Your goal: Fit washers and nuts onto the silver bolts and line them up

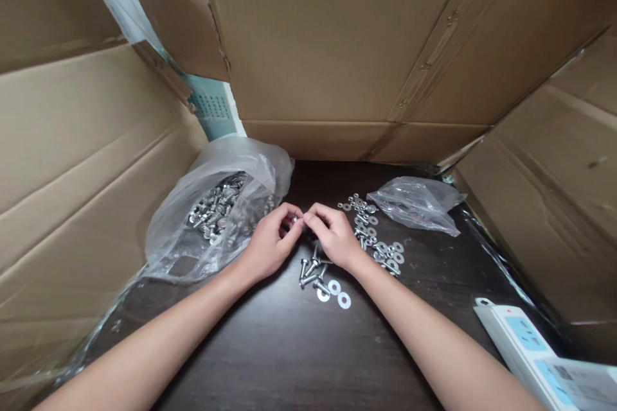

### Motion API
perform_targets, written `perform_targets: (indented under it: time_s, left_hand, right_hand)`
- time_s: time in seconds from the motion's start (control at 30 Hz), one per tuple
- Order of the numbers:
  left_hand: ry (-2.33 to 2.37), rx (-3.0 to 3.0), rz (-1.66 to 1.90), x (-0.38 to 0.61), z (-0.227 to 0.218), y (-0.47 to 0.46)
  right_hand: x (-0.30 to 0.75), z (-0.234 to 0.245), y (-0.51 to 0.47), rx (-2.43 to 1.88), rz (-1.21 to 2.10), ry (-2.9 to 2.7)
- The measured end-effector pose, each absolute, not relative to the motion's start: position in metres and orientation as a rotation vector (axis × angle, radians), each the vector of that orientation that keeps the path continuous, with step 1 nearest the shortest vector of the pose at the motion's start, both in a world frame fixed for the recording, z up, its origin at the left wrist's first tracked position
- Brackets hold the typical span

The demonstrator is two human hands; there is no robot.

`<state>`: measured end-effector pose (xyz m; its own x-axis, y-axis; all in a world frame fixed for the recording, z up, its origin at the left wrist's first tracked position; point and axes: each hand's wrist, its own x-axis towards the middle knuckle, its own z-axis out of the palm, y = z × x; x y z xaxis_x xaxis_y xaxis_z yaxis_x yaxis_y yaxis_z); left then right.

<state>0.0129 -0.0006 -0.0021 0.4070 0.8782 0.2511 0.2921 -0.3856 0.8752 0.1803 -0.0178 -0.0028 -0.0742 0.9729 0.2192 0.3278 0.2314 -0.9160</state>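
My left hand (272,241) and my right hand (335,234) meet over the middle of the table, fingertips touching. Both are closed in a pinch around a small metal fastener (295,220); fingers hide most of it, so I cannot tell its exact kind. Just below the hands lie several loose bolts (313,270), with flat washers (344,300) at their near side. Beyond my right wrist spreads a scatter of nuts, washers and bolts (369,231). Left of my left hand, an open clear plastic bag (164,231) holds a heap of bolts (222,205).
A crumpled clear plastic bag (417,202) lies at the back right of the dark table (270,353). At the front right is a white power strip (525,334). Cardboard walls (337,38) enclose the table at the back and both sides.
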Motion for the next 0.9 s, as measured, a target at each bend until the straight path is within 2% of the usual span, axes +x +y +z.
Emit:
perform_targets:
  time_s: [0.9]
  left_hand:
    - [0.989, 1.698, 0.978, 0.0145, -0.0009, -0.0031]
  right_hand:
    - [0.1799, -0.0040, -0.0161, -1.276, 0.855, -1.545]
